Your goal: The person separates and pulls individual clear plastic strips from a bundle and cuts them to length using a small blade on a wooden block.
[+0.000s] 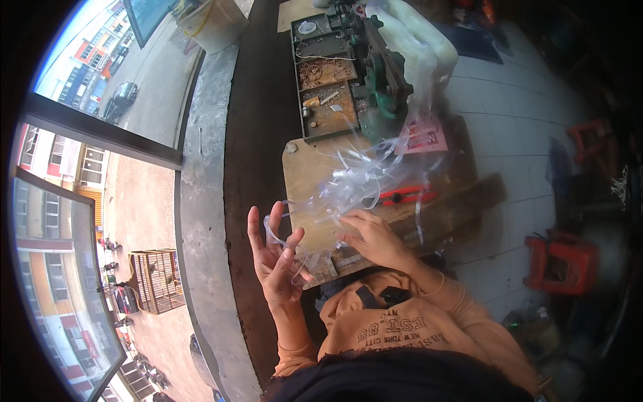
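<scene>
A tangled heap of clear plastic strips (358, 181) lies across a wooden board (298, 167) in front of me. My left hand (274, 261) is raised at the board's left edge, palm up. One clear strip loops around its spread, bent fingers and hangs by the thumb. At the heap's near side is my right hand (375, 238), its fingers stretched toward the strips and the thumb apart from them. Its fingertips are close to the strips or touching them; I see nothing gripped there. Red-handled pliers or cutters (405, 195) lie partly under the heap.
Beyond the board stand a dirty compartment tray (328, 74) with small parts and a dark green metal machine (385, 80). A large pale bundle of plastic (422, 40) hangs behind it. To the left runs a grey ledge (207, 201) with open windows; red stools (561, 263) stand at right.
</scene>
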A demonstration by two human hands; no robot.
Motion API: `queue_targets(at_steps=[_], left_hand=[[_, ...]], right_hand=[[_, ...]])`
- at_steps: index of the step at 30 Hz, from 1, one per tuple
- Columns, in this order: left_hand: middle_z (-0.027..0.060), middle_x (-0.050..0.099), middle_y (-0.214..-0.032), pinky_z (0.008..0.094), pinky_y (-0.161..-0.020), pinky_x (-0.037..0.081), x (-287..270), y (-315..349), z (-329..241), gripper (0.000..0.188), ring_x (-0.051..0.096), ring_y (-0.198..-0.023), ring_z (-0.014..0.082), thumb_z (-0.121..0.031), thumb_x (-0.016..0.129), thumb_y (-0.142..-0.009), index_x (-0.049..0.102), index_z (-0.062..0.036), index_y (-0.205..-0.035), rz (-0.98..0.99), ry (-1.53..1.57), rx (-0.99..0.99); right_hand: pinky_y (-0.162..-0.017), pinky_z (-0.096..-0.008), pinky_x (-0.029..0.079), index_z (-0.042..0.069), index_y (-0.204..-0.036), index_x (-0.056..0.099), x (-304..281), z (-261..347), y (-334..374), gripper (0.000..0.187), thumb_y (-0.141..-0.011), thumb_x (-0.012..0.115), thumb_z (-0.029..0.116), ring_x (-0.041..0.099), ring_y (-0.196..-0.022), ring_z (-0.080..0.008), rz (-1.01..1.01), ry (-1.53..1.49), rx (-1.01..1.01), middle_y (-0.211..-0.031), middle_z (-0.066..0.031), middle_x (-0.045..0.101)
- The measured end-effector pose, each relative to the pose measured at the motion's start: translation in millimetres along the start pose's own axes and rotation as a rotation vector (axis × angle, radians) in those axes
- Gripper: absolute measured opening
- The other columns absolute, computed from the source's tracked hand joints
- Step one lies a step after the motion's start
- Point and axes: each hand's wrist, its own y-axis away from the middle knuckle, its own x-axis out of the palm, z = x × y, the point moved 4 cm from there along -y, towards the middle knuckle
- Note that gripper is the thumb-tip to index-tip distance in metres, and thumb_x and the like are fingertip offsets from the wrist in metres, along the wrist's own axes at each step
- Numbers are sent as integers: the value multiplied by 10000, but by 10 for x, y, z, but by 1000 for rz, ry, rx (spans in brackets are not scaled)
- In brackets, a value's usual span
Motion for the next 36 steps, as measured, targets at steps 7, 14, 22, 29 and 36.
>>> queue_targets(at_steps=[7,14,22,29,36], left_hand=[[270,247,-1376,539,-744,542,-72,174,139,836,434,-1200,367,175,386,-737,35,-147,-1423,-31,50,-24],[258,229,-1379,640,-1015,238,108,166,365,882,224,-1332,375,214,342,-689,78,-235,-1400,76,226,-36],[305,144,-1426,479,-1063,190,306,317,631,888,152,-1350,410,242,254,-693,-29,-218,-1399,408,-561,24],[270,266,-1398,464,-1057,246,130,424,690,705,247,-1334,341,176,255,-767,138,-112,-1399,268,-597,-127],[172,500,-1273,390,-1040,309,-24,462,625,614,458,-1213,286,163,350,-611,543,-4,-1170,270,-845,-138]], right_hand=[[-721,-279,473,-41,-823,614,-43,194,9,155,-860,575,105,609,-779,-150,131,-775,185,-835,-98,642],[-687,-288,475,-25,-1059,505,-294,465,195,473,-826,645,362,568,-749,-128,421,-644,261,-880,-105,615],[-735,-296,451,-9,-916,543,-478,536,255,273,-859,605,250,584,-827,-161,-33,-181,-23,-878,-96,602],[-793,-310,446,-4,-826,512,-903,438,445,215,-927,442,173,568,-842,-162,18,-854,249,-773,-71,578],[-433,-307,499,-30,-725,488,-1691,333,893,329,-932,456,223,374,-350,-77,38,-1067,175,-545,-39,410]])
